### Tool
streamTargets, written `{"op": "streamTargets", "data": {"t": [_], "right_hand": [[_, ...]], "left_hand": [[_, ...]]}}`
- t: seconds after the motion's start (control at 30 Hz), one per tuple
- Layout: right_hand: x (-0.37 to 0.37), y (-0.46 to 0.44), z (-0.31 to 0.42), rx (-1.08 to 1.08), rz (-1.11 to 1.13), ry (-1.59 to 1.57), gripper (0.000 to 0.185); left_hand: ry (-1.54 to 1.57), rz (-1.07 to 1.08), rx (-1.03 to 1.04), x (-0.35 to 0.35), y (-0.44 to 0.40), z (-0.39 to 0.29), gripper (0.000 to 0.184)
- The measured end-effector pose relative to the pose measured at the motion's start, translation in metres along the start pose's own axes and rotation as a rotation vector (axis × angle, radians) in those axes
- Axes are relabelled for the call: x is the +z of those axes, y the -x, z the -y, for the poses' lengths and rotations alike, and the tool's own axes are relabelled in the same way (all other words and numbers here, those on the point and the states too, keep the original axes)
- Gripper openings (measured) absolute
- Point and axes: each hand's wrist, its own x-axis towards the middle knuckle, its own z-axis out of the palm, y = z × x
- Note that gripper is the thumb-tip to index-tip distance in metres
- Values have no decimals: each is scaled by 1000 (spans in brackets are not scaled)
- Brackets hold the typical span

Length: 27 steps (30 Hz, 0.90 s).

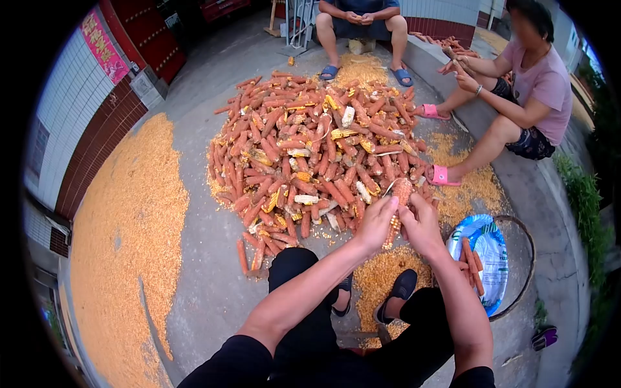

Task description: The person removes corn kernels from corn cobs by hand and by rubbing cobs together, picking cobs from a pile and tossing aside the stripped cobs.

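Head view: left hand and right hand pinch a reddish, partly kernelled corncob near a heap of red-brown cobs.

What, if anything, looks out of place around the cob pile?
One thing: a small purple item, apparently a shoe, lies alone beyond the blue-lined basket, worn by nobody. Loose kernels look ordinary among these cobs.

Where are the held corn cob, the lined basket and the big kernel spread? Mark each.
Held corn cob (402, 189): head view, upper end.
Lined basket (495, 260): head view, inner lining.
Big kernel spread (132, 210): head view, near its middle.
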Motion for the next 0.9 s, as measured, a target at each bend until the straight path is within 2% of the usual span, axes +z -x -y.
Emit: {"op": "streamTargets", "data": {"t": [0.07,0.1,0.17,0.23,0.27,0.4,0.43,0.5,0.67,0.77,0.9], "right_hand": [[4,3,-17,-13,-22,-11,17],[18,-7,-5,14,13,-193,16],[-7,4,19,197,130,-437,15],[-6,2,18,197,87,-606,12],[2,0,15,173,82,-613,12],[-5,0,6,-26,24,-470,14],[-8,1,4,-93,1,-413,15],[-10,1,2,-109,-34,-300,20],[-9,14,35,-121,25,145,42],[-8,11,29,-129,-27,248,50],[-10,11,29,-174,-13,319,39]], "left_hand": [[-34,-12,21,-8,0,-6,36],[-55,-9,38,-15,-1,-16,37],[54,24,23,6,4,-18,43],[188,-8,-97,2,-1,-20,47],[149,1,-107,-9,-1,-28,48],[274,39,-126,-7,1,-30,47],[275,-15,-110,3,4,-36,46],[257,-124,-67,15,7,-50,44],[257,-91,92,8,-1,-30,25],[203,-38,95,2,-3,-21,19],[120,-54,21,0,-3,-37,19]]}}
